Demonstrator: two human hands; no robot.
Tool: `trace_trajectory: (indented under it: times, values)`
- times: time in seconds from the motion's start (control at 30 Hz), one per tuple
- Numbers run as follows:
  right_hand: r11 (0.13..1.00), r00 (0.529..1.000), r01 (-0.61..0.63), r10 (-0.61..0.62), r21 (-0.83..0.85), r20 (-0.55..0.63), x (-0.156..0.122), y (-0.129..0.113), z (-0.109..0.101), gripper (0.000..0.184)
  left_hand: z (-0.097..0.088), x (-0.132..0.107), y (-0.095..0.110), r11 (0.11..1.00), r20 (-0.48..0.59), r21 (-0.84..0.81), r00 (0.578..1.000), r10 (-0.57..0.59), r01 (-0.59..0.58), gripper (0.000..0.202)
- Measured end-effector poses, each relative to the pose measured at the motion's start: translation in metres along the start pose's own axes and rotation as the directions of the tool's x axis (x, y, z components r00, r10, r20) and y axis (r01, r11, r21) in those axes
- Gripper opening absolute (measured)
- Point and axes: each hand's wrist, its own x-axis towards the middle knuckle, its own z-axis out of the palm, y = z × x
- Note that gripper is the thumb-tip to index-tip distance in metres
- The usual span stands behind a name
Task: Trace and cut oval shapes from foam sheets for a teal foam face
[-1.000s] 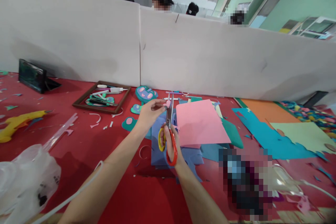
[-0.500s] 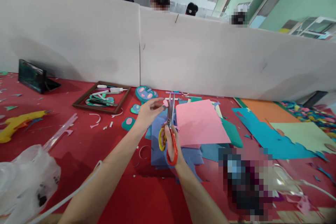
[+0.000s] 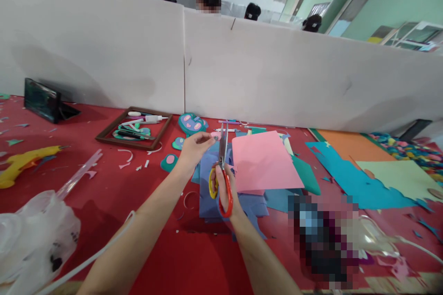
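Note:
My right hand (image 3: 226,191) grips red and yellow handled scissors (image 3: 221,170) with the blades pointing away from me. My left hand (image 3: 194,149) pinches a small pink foam piece (image 3: 215,135) right at the blades. Both hands hover over a stack of blue foam sheets (image 3: 211,193) on the red table (image 3: 155,249). A pink sheet (image 3: 263,161) lies just to the right of the scissors.
A wooden tray (image 3: 133,129) with pens and cutters sits at back left, with teal and pink cut shapes (image 3: 190,123) beside it. Teal, orange and pale green sheets (image 3: 374,170) spread at right. A yellow glue gun (image 3: 20,161) and plastic bag (image 3: 31,235) lie left. White partition (image 3: 242,69) behind.
My left hand has turned the small pink piece slightly at the blades, and the scissors have shifted a little. Everything else stays put.

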Motion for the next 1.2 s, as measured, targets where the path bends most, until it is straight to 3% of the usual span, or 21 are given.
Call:
trace_trajectory:
  times: [0.53,1.2]
  values:
    - [1.000,0.999,0.007,-0.007,0.001,0.033,0.0013,0.0035,-0.0020,0.041,0.0088,-0.0029,-0.0054,0.988,-0.002,-0.155,1.000,0.007,-0.008,0.029]
    - [1.000,1.000,-0.021,0.021,-0.007,-0.007,0.0009,0.0009,-0.0011,0.042,0.0094,-0.0056,-0.0046,0.989,-0.017,-0.137,0.999,0.048,-0.050,0.032]
